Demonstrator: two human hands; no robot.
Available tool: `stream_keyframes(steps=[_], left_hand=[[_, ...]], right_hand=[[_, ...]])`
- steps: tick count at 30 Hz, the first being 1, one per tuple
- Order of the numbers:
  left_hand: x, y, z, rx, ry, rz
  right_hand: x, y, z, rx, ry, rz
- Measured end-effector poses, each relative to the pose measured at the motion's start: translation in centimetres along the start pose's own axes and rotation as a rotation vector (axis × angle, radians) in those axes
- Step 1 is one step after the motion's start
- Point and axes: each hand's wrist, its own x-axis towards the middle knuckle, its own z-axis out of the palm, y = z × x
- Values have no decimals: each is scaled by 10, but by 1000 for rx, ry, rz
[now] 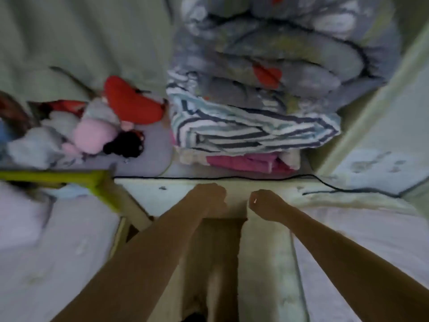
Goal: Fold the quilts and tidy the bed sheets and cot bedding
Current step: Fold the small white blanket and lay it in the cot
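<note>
Both bare arms reach forward from the bottom of the view; the left hand (212, 196) and the right hand (264, 203) sit side by side, close but not touching, each curled into a fist with knuckles forward; the frame is blurred, and whether the fingers pinch any cloth I cannot tell. The fists rest at the near edge of a pale sheet (148, 194) that runs across the view, with a thin black cable (232, 177) lying along it just beyond the knuckles.

Straight ahead of the hands, past the cable, stands a stack of folded bedding: a pink folded cloth (243, 162) at the bottom; a striped quilt (243, 126) in white, teal and dark blue on top of it; a bulky grey patterned quilt (278, 54) with red patches above and behind that. The stack is apart from both hands, slightly nearer the right one.

To the left of the stack lies a heap of soft toys (92, 135), pink, grey and black, beside a red cushion (130, 101); a yellow-green rail (58, 176) crosses in front of them, left of the left hand. White bedding (58, 263) lies below the left arm.
</note>
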Motion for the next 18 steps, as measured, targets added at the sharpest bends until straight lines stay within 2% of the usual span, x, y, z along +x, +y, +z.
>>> stream_keyframes(steps=[4, 7, 13, 17, 18], left_hand=[[-120, -126, 37, -195, 145, -328], [-224, -200, 89, -318, 169, -601], [-426, -293, 207, -469, 87, -988], [-528, -340, 266, -523, 99, -1108], [-533, -345, 270, -539, 106, -1120]], right_hand=[[12, -166, 5, -87, -68, -350], [4, -273, 33, -165, -86, -562], [-49, -460, 124, -346, -175, -816], [-81, -564, 178, -441, -153, -906], [-84, -571, 179, -447, -142, -902]])
